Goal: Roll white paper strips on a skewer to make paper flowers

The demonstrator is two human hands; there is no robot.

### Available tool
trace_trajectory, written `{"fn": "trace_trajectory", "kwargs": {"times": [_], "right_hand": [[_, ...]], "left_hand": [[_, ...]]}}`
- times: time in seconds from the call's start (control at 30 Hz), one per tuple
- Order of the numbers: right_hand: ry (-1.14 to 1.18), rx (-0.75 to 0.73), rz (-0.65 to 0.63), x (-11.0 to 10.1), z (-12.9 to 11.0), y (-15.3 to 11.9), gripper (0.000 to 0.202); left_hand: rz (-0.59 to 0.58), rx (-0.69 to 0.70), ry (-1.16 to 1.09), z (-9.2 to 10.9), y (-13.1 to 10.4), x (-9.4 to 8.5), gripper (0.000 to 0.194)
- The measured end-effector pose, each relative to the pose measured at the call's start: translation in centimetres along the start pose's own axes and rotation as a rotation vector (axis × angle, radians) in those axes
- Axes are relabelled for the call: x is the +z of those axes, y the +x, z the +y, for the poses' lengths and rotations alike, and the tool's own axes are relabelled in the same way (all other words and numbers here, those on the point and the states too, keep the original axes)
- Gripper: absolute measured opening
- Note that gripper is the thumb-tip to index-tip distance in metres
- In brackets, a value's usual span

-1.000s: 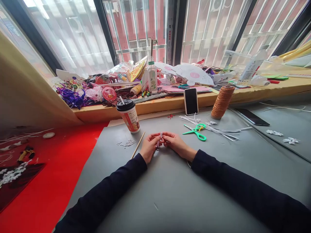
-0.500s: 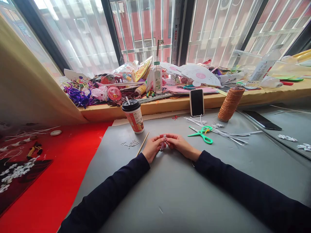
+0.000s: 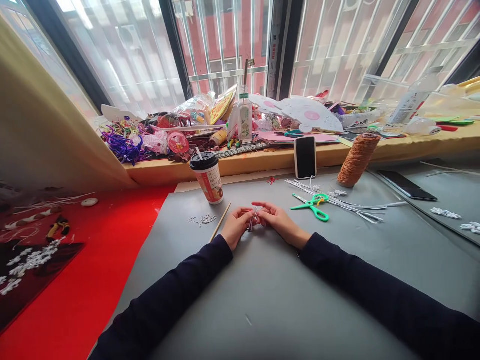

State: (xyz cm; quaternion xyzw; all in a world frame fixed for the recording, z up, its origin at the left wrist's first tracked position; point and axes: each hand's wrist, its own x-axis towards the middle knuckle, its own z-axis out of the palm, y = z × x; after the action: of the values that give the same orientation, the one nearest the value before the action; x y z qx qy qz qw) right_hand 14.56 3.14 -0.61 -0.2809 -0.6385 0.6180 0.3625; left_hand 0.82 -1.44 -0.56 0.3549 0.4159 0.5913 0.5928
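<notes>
In the middle of the grey table, my left hand [image 3: 236, 226] and my right hand [image 3: 277, 222] meet fingertip to fingertip. Between them they pinch a small bundle of white paper-like strips [image 3: 250, 225], whose ends fan out; the fingers hide much of it. My right index finger is stretched out above the bundle. A thin wooden stick [image 3: 220, 222] lies beside my left hand, near a little pile of white clippings [image 3: 206, 220]. To the right of my right hand are green-handled scissors [image 3: 315, 206], lying open by long white strips [image 3: 356, 207].
A lidded paper cup [image 3: 208, 180] with a straw stands at the back left. A phone [image 3: 305, 159] leans upright at the back, with a spool of brown cord [image 3: 358, 161] and a flat dark phone [image 3: 407, 185] to its right. Craft supplies crowd the sill [image 3: 161, 172].
My right index finger has lifted and straightened above the bundle. The fingers of both hands have shifted slightly around the strips. The view has moved a little.
</notes>
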Motion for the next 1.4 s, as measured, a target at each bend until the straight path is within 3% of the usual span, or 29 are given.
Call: {"fn": "trace_trajectory", "kwargs": {"times": [0.13,0.27,0.63,1.03,1.4], "right_hand": [[-0.070,-0.020,0.068,0.1,0.0,-0.1,0.036],[-0.165,-0.071,0.123,0.0,0.7,0.1,0.028],[-0.348,-0.090,0.124,-0.1,1.3,0.4,0.032],[-0.299,-0.121,0.054,-0.1,1.1,0.2,0.025],[-0.343,-0.148,0.141,-0.1,1.0,-0.2,0.018]], "left_hand": [[0.100,0.034,0.012,-0.2,0.2,-0.3,0.025],[0.129,0.032,-0.052,-0.3,0.3,-0.6,0.026],[0.098,0.028,-0.114,-0.1,0.2,-0.5,0.023],[0.060,-0.024,-0.013,0.4,0.1,-0.2,0.023],[0.027,0.087,0.053,-0.4,0.1,-0.3,0.026]]}}
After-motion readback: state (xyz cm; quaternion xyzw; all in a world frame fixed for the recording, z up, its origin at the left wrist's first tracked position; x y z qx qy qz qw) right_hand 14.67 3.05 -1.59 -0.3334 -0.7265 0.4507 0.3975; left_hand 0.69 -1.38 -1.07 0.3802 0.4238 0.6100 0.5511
